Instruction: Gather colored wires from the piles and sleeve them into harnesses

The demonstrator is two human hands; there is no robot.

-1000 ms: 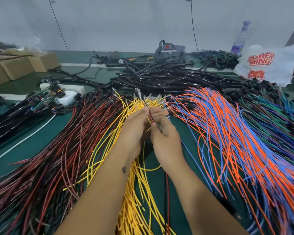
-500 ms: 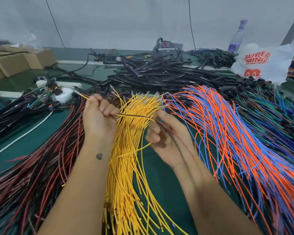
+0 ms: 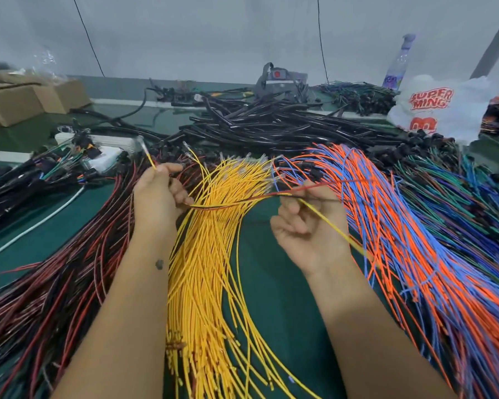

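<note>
Both hands grip wires: left hand (image 3: 159, 194), right hand (image 3: 308, 226); bare green mat (image 3: 265, 254) between piles.

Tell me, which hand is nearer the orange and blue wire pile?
Right. The right hand sits at the orange and blue wire pile's edge; the left hand is across the yellow wires.

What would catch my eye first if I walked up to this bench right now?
Probably the fans of colored wire on the green table: a bright yellow pile in the middle, a red and black pile to the left, an orange and blue pile to the right. Above the yellow pile, the left hand and right hand hold a few picked wires stretched between them. Behind lies a heap of black tubing.
</note>
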